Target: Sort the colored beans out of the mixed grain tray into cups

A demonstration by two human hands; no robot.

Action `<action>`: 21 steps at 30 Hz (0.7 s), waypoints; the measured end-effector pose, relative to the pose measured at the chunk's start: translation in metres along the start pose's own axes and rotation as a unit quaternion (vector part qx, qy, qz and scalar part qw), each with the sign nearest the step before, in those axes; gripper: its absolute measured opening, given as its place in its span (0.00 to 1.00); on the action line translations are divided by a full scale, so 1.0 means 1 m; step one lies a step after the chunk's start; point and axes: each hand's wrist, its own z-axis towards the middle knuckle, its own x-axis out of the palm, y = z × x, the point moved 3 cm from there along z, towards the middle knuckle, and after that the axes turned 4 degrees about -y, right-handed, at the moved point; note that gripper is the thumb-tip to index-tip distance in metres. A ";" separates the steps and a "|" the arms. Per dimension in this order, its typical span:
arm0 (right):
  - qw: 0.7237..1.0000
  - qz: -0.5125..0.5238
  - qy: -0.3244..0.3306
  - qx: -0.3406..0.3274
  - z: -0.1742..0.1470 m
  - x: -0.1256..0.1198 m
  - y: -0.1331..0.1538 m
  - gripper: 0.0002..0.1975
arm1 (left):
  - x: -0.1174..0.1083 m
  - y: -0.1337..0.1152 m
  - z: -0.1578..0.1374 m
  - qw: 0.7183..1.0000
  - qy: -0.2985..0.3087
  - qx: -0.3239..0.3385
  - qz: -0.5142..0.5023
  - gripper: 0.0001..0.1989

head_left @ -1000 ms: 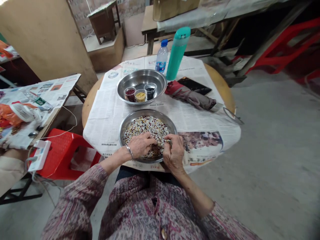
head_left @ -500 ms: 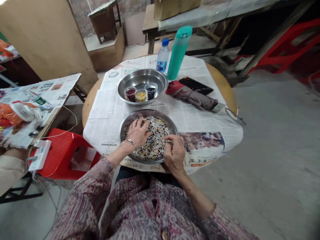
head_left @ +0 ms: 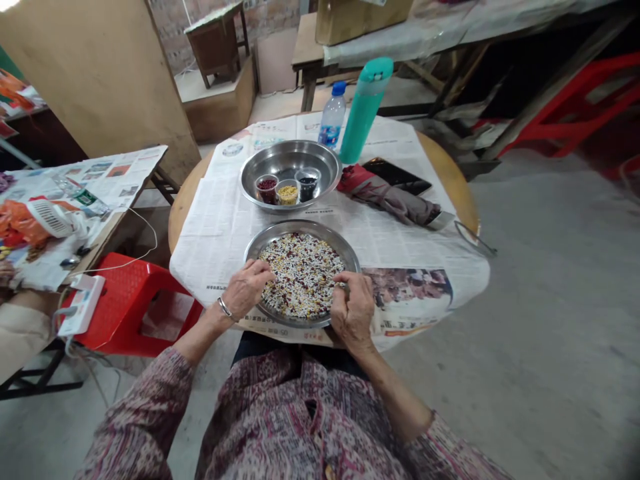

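Note:
Close in front of me stands a steel basin (head_left: 350,245) holding a mix of white grains, dark red beans and yellow bits (head_left: 303,273), spread fairly flat. At its left rim is my left hand (head_left: 246,288), wearing a silver bangle, with fingers curled over the edge. Opposite it, my right hand (head_left: 354,303) is closed on the right rim, thumb and fingers bent around it. Just behind, a second steel basin (head_left: 320,157) contains three clear cups: one of dark red beans (head_left: 267,190), one of yellow pieces (head_left: 287,194) and one of black beans (head_left: 307,185).
Newspaper (head_left: 210,227) covers the round table. A water bottle (head_left: 333,117), a teal flask (head_left: 366,110), a folded umbrella (head_left: 393,197) and a dark phone (head_left: 397,175) lie or stand beyond the basins. A red stool (head_left: 130,307) with a power strip (head_left: 83,305) is at left.
My left hand has moved left from over the grains, where its fingers were spread, to the basin's left rim. My right hand has stayed at the right rim. The mix looks flatter.

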 end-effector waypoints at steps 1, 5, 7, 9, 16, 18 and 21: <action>1.000 -0.014 0.006 -0.005 0.000 -0.001 0.001 0.09 | -0.001 0.005 -0.003 1.000 -0.023 -0.009 -0.010 0.14; 0.988 -0.114 0.066 -0.078 0.006 -0.005 0.015 0.09 | -0.001 0.014 -0.008 0.988 -0.132 -0.038 -0.065 0.12; 0.972 -0.149 0.122 -0.135 0.012 -0.003 0.027 0.09 | 0.000 0.016 -0.009 0.976 -0.189 -0.076 -0.080 0.10; 0.952 -0.144 0.191 -0.192 0.017 0.005 0.042 0.09 | 0.000 0.021 -0.010 0.958 -0.236 -0.135 -0.089 0.08; 0.841 -0.043 0.406 -0.354 0.020 0.067 0.079 0.13 | 0.017 0.043 -0.009 0.932 -0.211 -0.212 -0.206 0.13; 0.844 -0.060 0.399 -0.354 0.027 0.079 0.073 0.14 | 0.021 0.047 -0.009 0.926 -0.209 -0.217 -0.226 0.14; 0.863 -0.111 0.363 -0.335 0.045 0.082 0.049 0.15 | 0.023 0.049 -0.010 0.921 -0.217 -0.221 -0.235 0.13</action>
